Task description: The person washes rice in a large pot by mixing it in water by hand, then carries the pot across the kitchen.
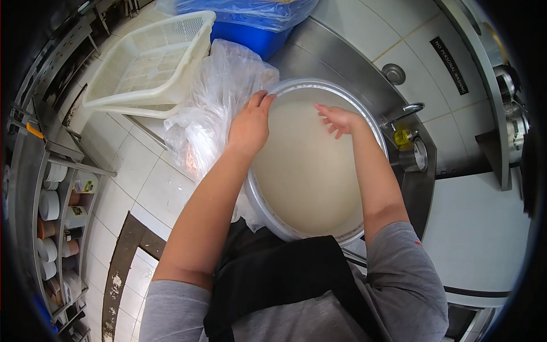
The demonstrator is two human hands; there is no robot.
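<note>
A large round metal pot [259,202] full of cloudy, whitish liquid [307,171] stands right in front of me. My left hand [250,124] is at its left rim, fingers curled over the edge. Above the liquid, toward the far right side of the pot, is my right hand [337,121], its fingers apart and nothing in them. Whether its fingertips touch the surface is hard to tell. Clear plastic bags [213,94] lie bunched against the pot's left side, close to my left hand. Whatever lies below the liquid is hidden.
White plastic baskets [142,94] are stacked at the upper left, beside a blue bin [250,37] lined with plastic. A faucet [411,108] and a small metal cup [420,155] are right of the pot. Shelves [68,228] with containers line the left.
</note>
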